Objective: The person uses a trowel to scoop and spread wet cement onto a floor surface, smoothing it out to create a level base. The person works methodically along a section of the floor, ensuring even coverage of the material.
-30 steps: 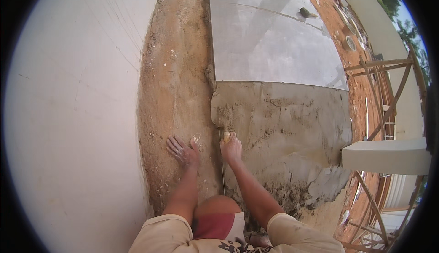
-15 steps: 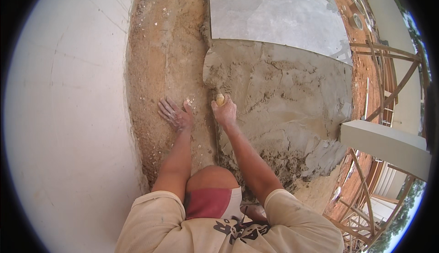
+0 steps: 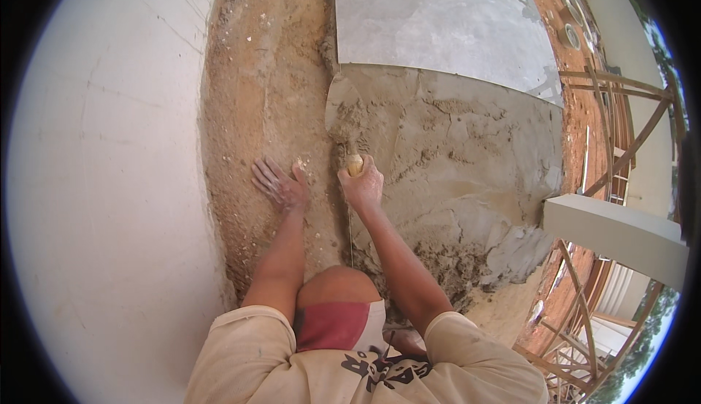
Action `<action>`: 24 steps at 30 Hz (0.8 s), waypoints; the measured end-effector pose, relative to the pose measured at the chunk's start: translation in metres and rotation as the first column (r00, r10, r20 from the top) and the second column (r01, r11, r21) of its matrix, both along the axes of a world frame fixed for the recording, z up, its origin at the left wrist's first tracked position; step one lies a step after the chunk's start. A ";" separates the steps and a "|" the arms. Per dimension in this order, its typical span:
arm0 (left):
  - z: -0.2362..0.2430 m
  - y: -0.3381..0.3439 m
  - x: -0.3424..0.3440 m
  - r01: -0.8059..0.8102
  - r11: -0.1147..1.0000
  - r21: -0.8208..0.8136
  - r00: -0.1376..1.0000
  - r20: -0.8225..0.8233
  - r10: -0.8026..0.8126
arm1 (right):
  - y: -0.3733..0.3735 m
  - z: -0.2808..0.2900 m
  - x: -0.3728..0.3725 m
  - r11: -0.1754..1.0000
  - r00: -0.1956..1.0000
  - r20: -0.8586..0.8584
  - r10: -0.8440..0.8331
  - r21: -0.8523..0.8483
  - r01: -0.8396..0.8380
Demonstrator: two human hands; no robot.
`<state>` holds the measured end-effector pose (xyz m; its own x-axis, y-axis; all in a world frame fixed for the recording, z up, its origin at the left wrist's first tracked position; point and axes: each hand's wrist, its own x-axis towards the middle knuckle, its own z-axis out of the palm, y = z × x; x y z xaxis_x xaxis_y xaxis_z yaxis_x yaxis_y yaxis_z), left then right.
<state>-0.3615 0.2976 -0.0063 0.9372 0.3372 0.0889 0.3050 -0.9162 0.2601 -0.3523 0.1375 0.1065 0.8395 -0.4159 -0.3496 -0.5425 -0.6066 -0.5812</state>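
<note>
Your left hand (image 3: 282, 186) splays on dirt (image 3: 266, 105), likely bracing you, while your right hand (image 3: 363, 187) grips a trowel (image 3: 355, 164) near mortar (image 3: 460, 163).

Over the middle and right of the mortar (image 3: 467, 174) a hand has wide room to pass, above low ridges. At the mortar's left edge the right hand (image 3: 361, 184) and handle (image 3: 355, 163) block the way, and the right forearm (image 3: 405, 258) spans its near left part. A string (image 3: 351, 240) runs along that edge toward the knee (image 3: 339, 286) at its near corner. Left of the mortar, the dirt (image 3: 244, 83) gives a lane, narrowed by the left hand (image 3: 280, 185) and bounded by the wall (image 3: 109, 178). Beyond the mortar, the slab (image 3: 431, 21) offers flat passage. Right of the mortar, the post (image 3: 613, 235) stands just beside its edge.
</note>
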 end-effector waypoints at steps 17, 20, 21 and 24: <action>-0.005 0.002 0.000 -0.008 1.000 0.023 0.999 -0.051 0.009 | -0.009 0.039 -0.045 0.988 0.988 0.103 -0.114 0.115 0.102; -0.007 0.002 0.000 -0.003 0.999 0.033 0.999 -0.033 0.004 | -0.012 0.039 -0.048 0.992 0.989 0.109 -0.095 0.092 0.085; -0.008 0.002 0.000 0.001 0.999 0.037 1.000 -0.024 0.000 | -0.013 0.039 -0.049 0.994 0.990 0.112 -0.085 0.079 0.076; -0.009 0.002 0.000 0.003 0.999 0.042 0.999 -0.034 -0.002 | -0.017 0.034 -0.054 0.994 0.993 0.087 -0.075 0.082 0.067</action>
